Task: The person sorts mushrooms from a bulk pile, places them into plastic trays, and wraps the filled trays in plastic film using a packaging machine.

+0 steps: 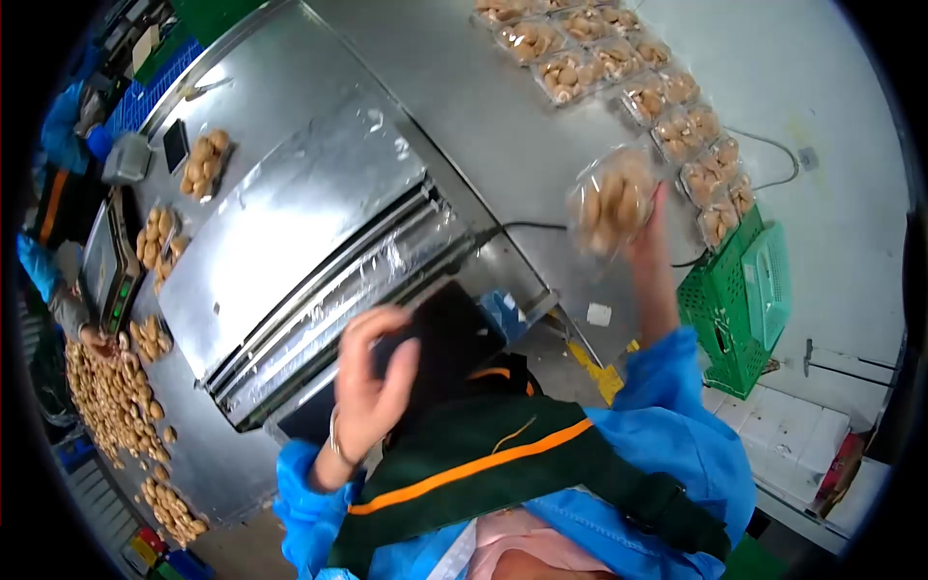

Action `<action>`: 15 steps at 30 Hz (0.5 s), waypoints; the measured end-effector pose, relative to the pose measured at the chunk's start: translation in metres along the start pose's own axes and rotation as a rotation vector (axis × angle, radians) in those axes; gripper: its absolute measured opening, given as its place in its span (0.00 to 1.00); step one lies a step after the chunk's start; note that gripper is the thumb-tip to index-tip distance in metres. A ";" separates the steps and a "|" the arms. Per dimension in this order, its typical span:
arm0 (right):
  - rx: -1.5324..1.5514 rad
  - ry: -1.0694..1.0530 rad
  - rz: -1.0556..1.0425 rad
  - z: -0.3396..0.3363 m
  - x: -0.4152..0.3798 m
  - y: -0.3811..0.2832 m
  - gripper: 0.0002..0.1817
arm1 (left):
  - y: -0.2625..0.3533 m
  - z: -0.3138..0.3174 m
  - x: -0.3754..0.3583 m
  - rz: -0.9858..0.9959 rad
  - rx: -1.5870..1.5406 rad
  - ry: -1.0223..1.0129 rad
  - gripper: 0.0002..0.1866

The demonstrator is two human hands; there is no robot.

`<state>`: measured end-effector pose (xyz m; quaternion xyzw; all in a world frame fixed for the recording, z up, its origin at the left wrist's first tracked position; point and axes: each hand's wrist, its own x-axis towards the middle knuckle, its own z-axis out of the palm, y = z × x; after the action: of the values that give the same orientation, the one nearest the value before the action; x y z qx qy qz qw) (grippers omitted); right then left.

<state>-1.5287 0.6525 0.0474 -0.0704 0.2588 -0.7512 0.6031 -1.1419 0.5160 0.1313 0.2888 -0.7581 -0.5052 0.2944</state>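
My right hand (651, 227) is stretched out to the right, gripping a film-wrapped tray of mushrooms (611, 201) by its near side. Under and around that tray is the steel table (464, 116). My left hand (372, 372) hovers near the front of the wrapping machine (280, 222), thumb and fingers apart, with nothing in it. Just beyond the left hand lies a roll of clear film (338, 300) in the machine's slot. Several wrapped mushroom trays (619, 60) stand in rows at the far right of the table.
A green crate (720, 319) stands beside the table's right end. On the left are loose mushrooms (111, 396), filled trays (203, 166), a scale (108, 261) and a dark phone-like object (175, 147). A co-worker's hand (95, 338) is at the mushroom pile. A black cable (532, 225) crosses the table.
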 end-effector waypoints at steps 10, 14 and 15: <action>-1.164 0.404 -0.207 -0.201 0.165 -0.142 0.37 | -0.041 -0.115 -0.111 -0.358 0.543 1.032 0.12; -1.000 0.681 -0.378 -0.143 0.172 -0.103 0.38 | -0.072 -0.200 -0.150 -0.408 0.609 1.309 0.13; -0.890 0.655 -0.259 -0.151 0.169 -0.113 0.39 | -0.092 -0.222 -0.153 -0.425 0.556 1.385 0.14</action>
<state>-1.7341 0.5550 -0.0637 -0.1125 0.7133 -0.6201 0.3066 -0.8639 0.4665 0.0921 0.7410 -0.4287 -0.0464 0.5148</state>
